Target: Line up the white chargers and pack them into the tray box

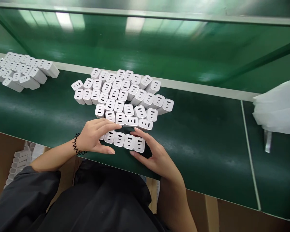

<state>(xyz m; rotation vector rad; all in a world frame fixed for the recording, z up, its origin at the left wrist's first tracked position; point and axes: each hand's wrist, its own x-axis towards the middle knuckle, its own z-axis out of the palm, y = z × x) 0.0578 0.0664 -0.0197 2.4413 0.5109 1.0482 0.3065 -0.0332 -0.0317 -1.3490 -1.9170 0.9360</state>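
Several white charger blocks [119, 139] with port slots on their top faces stand side by side in a short row near the table's front edge. My left hand [95, 135] curves around the row's left end, thumb in front and fingers behind, partly hiding the end block. At the right end, my right hand [157, 154] has its thumb and fingers apart on either side of the last charger. Whether any fingertip presses on the blocks I cannot tell. Just behind, a larger group of the same white chargers [114, 94] stands in uneven rows, some leaning.
Another cluster of white chargers [26, 69] is at the far left of the green table [203, 145]. A green panel [145, 45] rises along the back. White plastic sheeting [277, 106] hangs over the right side. Below the edge at left, more white blocks [18, 162] are stacked.
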